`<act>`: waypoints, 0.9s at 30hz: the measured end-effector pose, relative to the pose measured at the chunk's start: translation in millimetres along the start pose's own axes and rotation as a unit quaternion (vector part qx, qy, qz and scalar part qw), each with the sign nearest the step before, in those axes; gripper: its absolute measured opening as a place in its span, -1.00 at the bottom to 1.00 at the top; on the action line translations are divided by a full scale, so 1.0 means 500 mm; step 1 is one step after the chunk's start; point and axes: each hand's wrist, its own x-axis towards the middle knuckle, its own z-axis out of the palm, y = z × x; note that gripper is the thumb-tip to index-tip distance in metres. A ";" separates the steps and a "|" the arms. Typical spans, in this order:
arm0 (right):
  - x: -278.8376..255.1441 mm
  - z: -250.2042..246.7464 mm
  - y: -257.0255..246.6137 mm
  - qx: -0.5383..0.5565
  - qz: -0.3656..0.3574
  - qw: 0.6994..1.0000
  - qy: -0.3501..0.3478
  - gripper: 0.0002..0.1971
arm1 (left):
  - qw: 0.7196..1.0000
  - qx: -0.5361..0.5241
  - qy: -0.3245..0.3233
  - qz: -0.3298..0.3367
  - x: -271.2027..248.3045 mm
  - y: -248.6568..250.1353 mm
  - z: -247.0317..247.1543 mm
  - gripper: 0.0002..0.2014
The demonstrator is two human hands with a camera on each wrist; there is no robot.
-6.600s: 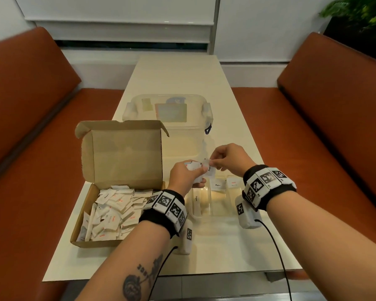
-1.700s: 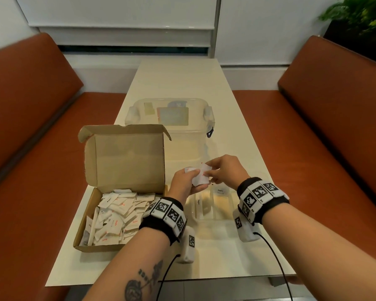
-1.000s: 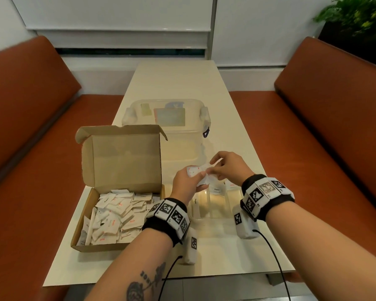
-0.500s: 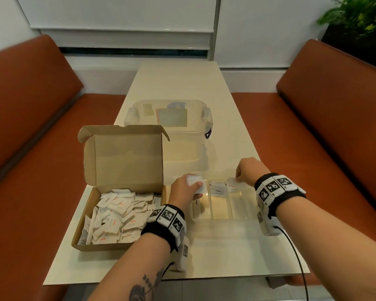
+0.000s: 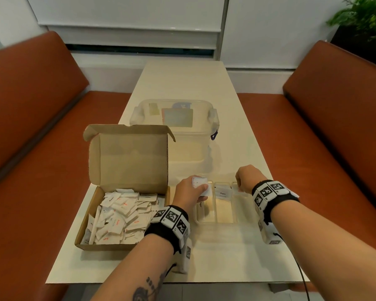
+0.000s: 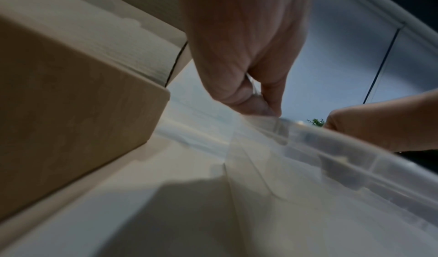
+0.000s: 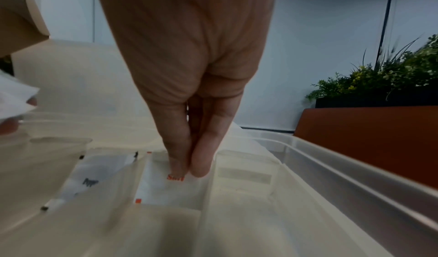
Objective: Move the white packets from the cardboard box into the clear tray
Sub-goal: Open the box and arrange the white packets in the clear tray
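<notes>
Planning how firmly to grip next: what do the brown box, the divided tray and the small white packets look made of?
The brown lidded box looks like matte corrugated cardboard: raw brown faces, folded flaps. The divided see-through tray seems rigid clear plastic, glossy; the table shows through its walls. The small white packets look like thin printed paper, creased and lying loose; any lining can't be judged.

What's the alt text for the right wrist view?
The right hand pinches a white packet with red print down into a compartment of the clear tray. A packet with dark print lies in the next compartment to its left; a plant stands behind.
</notes>
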 end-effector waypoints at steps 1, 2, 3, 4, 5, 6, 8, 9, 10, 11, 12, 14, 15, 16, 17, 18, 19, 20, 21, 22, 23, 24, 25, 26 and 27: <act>-0.001 0.000 -0.001 -0.002 -0.002 1.000 -0.002 -0.77 | 1.000 0.002 0.000 0.000 0.001 -0.001 0.000 -0.73; -0.001 -0.001 -0.002 -0.003 -0.005 1.000 -0.003 -0.77 | 1.000 0.003 0.000 0.001 0.002 -0.002 -0.001 -0.72; -0.002 -0.002 -0.003 -0.004 -0.007 1.000 -0.005 -0.77 | 1.000 0.004 -0.001 0.003 0.002 -0.003 -0.001 -0.71; -0.002 -0.002 -0.003 -0.006 -0.008 1.000 -0.006 -0.78 | 1.000 0.004 -0.002 0.003 0.003 -0.003 -0.001 -0.72; -0.002 -0.003 -0.004 -0.008 -0.010 1.000 -0.006 -0.78 | 1.000 0.003 -0.003 0.002 0.004 -0.003 -0.001 -0.73; -0.002 -0.003 -0.003 -0.009 -0.011 1.000 -0.004 -0.78 | 1.000 0.001 -0.004 0.002 0.004 -0.003 -0.001 -0.75; -0.001 -0.003 -0.003 -0.008 -0.011 1.000 -0.002 -0.76 | 1.000 -0.002 -0.005 -0.001 0.005 -0.003 -0.001 -0.77; -0.001 -0.002 -0.002 -0.006 -0.011 1.000 -0.003 -0.75 | 1.000 -0.004 -0.006 -0.003 0.005 -0.003 0.000 -0.76; -0.002 -0.002 -0.001 -0.004 -0.011 1.000 -0.003 -0.75 | 1.000 -0.004 -0.006 -0.005 0.006 -0.003 -0.001 -0.74; -0.002 -0.003 -0.001 -0.001 -0.012 1.000 -0.001 -0.76 | 1.000 -0.005 -0.008 -0.007 0.006 -0.002 -0.001 -0.74; -0.002 -0.003 -0.001 0.005 -0.017 1.000 0.004 -0.80 | 1.000 -0.007 -0.008 -0.009 0.005 -0.002 -0.001 -0.75; -0.005 -0.004 -0.006 0.029 -0.033 0.998 0.035 -0.89 | 1.000 -0.022 -0.006 -0.012 0.005 0.000 -0.001 -0.78; -0.008 -0.006 -0.011 0.054 -0.045 0.996 0.058 -0.95 | 0.999 -0.036 -0.004 -0.015 0.005 0.001 -0.001 -0.79; -0.012 -0.008 -0.019 0.090 -0.061 0.991 0.080 -0.99 | 0.999 -0.051 0.000 -0.018 0.005 0.002 -0.002 -0.80; -0.018 -0.010 -0.029 0.134 -0.080 0.983 0.093 -0.95 | 0.998 -0.067 0.007 -0.022 0.005 0.002 -0.002 -0.79; -0.025 -0.011 -0.040 0.183 -0.101 0.973 0.093 -0.91 | 0.996 -0.083 0.013 -0.029 0.004 0.003 -0.002 -0.79; -0.034 -0.012 -0.053 0.229 -0.122 0.962 0.088 -0.86 | 0.994 -0.101 0.015 -0.036 0.004 0.005 -0.002 -0.78; -0.042 -0.012 -0.065 0.264 -0.136 0.951 0.081 -0.79 | 0.992 -0.117 0.014 -0.041 0.003 0.007 -0.002 -0.79; -0.048 -0.012 -0.075 0.292 -0.142 0.943 0.074 -0.73 | 0.990 -0.131 0.008 -0.044 0.002 0.008 -0.003 -0.80; -0.052 -0.011 -0.083 0.317 -0.140 0.935 0.069 -0.70 | 0.989 -0.140 0.001 -0.044 0.001 0.010 -0.003 -0.83; -0.055 -0.011 -0.089 0.340 -0.133 0.929 0.062 -0.69 | 0.988 -0.147 -0.004 -0.046 0.000 0.011 -0.003 -0.86; -0.056 -0.011 -0.091 0.358 -0.126 0.923 0.057 -0.71 | 0.987 -0.156 -0.005 -0.050 0.000 0.012 -0.004 -0.90; -0.056 -0.011 -0.091 0.369 -0.120 0.920 0.055 -0.72 | 0.984 -0.168 -0.004 -0.054 -0.001 0.013 -0.006 -0.90; -0.055 -0.010 -0.090 0.375 -0.116 0.918 0.055 -0.74 | 0.982 -0.181 -0.002 -0.056 0.000 0.014 -0.008 -0.87; -0.055 -0.009 -0.087 0.380 -0.114 0.916 0.057 -0.75 | 0.980 -0.189 0.000 -0.056 0.001 0.015 -0.009 -0.86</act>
